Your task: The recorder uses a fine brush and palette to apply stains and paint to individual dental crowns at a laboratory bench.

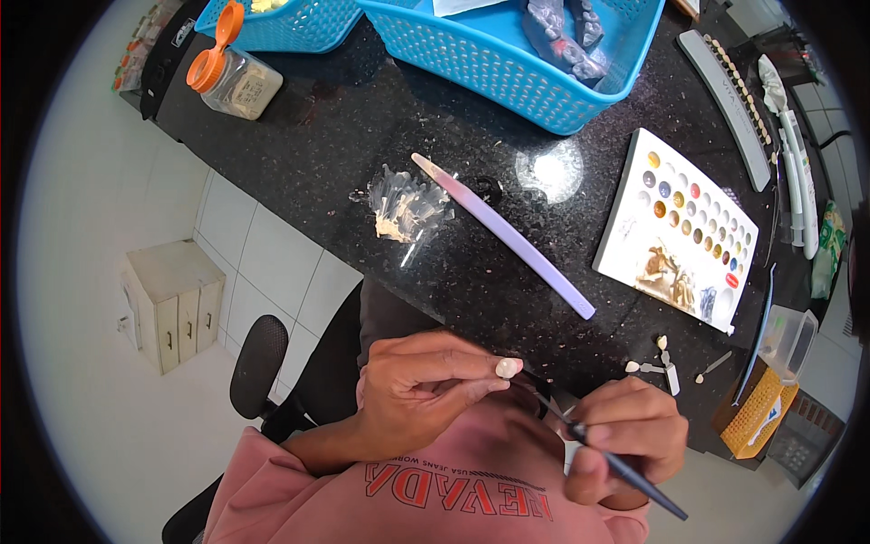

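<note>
In my left hand [421, 390], pinched between thumb and forefinger, is a small white tooth-shaped piece [507, 367]. My right hand [625, 435] grips a slim dark-handled tool [639, 480], its thin tip reaching up toward the piece; I cannot tell whether they touch. Just above, on the black speckled counter [308, 145], lie a long lilac spatula [507, 240] and a smear of pale paste [399, 213]. A white palette [675, 231] with wells of coloured paint is at the right, and below it are several small tooth pieces on little holders [666, 367].
Blue perforated baskets [480, 72] and an open orange-lidded jar [240, 86] stand at the back. Along the right are a shade guide [725, 109], syringes [797, 181], a thin blue tool [757, 331] and a yellow box [761, 417]. A small cabinet [172, 308] is on the left.
</note>
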Motion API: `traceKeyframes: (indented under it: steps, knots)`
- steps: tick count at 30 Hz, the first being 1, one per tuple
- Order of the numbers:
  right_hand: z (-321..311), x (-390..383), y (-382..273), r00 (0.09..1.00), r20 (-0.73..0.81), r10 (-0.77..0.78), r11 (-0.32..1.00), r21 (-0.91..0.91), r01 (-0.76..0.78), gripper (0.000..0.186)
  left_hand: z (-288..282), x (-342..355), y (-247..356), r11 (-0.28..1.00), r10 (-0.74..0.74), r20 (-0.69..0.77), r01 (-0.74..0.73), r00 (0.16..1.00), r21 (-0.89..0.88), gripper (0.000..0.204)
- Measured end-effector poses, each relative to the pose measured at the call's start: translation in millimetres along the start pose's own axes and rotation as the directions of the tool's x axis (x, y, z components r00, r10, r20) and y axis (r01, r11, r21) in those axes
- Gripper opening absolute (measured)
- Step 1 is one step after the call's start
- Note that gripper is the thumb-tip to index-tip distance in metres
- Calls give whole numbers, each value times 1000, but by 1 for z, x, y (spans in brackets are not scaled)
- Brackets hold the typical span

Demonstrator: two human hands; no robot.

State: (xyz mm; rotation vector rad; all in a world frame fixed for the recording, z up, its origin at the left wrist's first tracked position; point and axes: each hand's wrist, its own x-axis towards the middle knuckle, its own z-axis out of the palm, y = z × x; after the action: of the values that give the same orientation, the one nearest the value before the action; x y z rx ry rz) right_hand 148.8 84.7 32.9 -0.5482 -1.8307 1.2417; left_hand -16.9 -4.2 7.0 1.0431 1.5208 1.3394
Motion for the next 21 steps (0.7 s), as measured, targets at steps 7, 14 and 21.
traceKeyframes:
  steps: [7, 14, 21]
  knots:
    - [-37, 25, -17, 954, -284, 93, 971, -185, -149, 21, -5, -1, 2, 998, -61, 64, 63, 996, -20, 20]
    - [-64, 102, 1, 918, -242, 313, 887, -272, -374, 5, -9, 2, -1, 999, -38, 85, 36, 996, 23, 20]
    - [-63, 118, 23, 905, -146, 399, 867, -262, -425, 3, -12, 4, -4, 995, -68, 137, 57, 988, 86, 6]
